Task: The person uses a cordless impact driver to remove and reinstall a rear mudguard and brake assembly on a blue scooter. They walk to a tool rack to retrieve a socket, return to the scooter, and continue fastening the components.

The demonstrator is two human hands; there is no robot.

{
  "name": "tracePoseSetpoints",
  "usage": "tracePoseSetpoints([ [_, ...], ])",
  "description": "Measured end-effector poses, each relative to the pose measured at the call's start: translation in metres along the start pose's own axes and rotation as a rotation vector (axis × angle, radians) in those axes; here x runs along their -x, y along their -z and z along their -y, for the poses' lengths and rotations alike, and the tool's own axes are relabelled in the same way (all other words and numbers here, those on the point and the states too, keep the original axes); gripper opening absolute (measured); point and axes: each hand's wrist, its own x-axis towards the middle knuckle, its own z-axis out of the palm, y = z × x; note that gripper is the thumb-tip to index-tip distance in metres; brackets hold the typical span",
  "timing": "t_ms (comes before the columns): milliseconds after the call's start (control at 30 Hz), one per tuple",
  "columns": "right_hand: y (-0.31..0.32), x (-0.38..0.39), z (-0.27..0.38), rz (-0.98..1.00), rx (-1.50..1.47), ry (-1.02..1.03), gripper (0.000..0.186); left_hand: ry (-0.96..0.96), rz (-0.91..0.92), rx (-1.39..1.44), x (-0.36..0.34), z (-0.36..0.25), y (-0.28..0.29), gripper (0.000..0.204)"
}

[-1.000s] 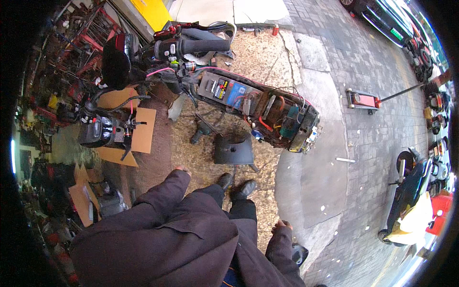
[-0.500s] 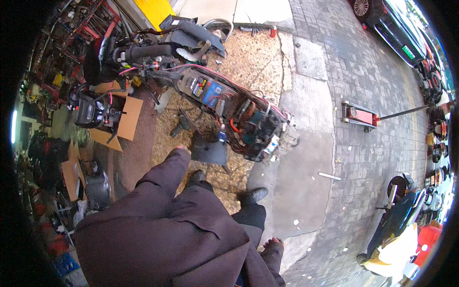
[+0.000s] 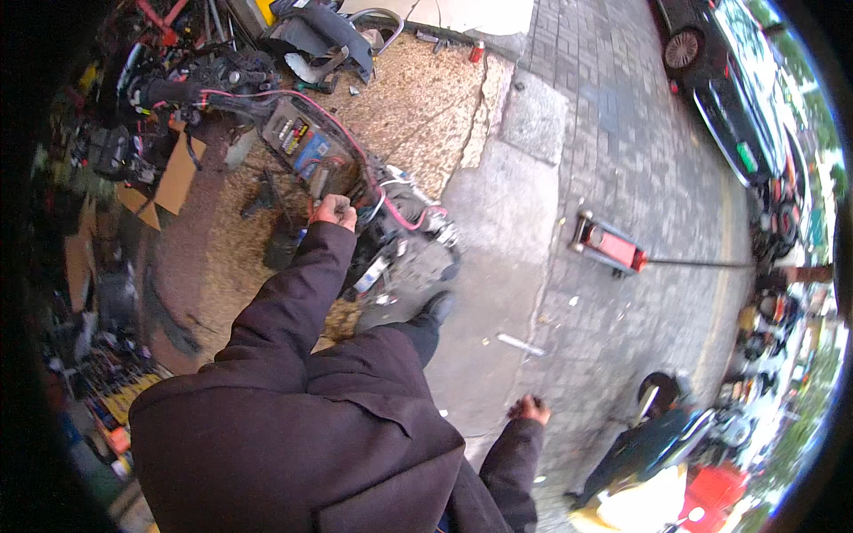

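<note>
head view: left hand (image 3: pixel 334 211) is curled shut at the middle of the stripped scooter frame (image 3: pixel 355 191), knuckles among loose red wires (image 3: pixel 391 209); whether it pinches one cannot be told. right hand (image 3: pixel 530 409) hangs loosely curled, holding nothing, well apart from the frame. risk: a tug could snag or tear a wire, or tip the propped frame. just up-left of the left hand sits a rectangular battery (image 3: pixel 298 140) with a blue, red and yellow label; brown cardboard (image 3: pixel 173 173) lies farther left.
</note>
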Motion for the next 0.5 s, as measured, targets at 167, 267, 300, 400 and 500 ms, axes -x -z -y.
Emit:
tracePoseSetpoints([
  [167,0.06,-0.065,0.025,-0.11,0.099,-0.344,0.016,-0.121,0.1,0.129,-0.004,-0.041,-0.133,0.016],
  [267,0.052,-0.102,0.066,-0.155,0.14,-0.362,0.017,0.15,0.168,0.289,0.01,-0.061,-0.171,0.018],
  [300,0.043,-0.116,0.087,-0.059,0.135,-0.385,0.018,0.133,0.129,0.297,0.009,-0.066,-0.175,0.018],
  [400,0.011,-0.171,0.164,0.103,0.539,-0.297,0.029,0.169,0.035,0.233,-0.004,-0.077,-0.179,0.018],
  [500,-0.026,-0.266,0.226,0.128,0.554,-0.262,0.029,0.25,-0.081,0.289,-0.029,-0.08,-0.198,0.018],
])
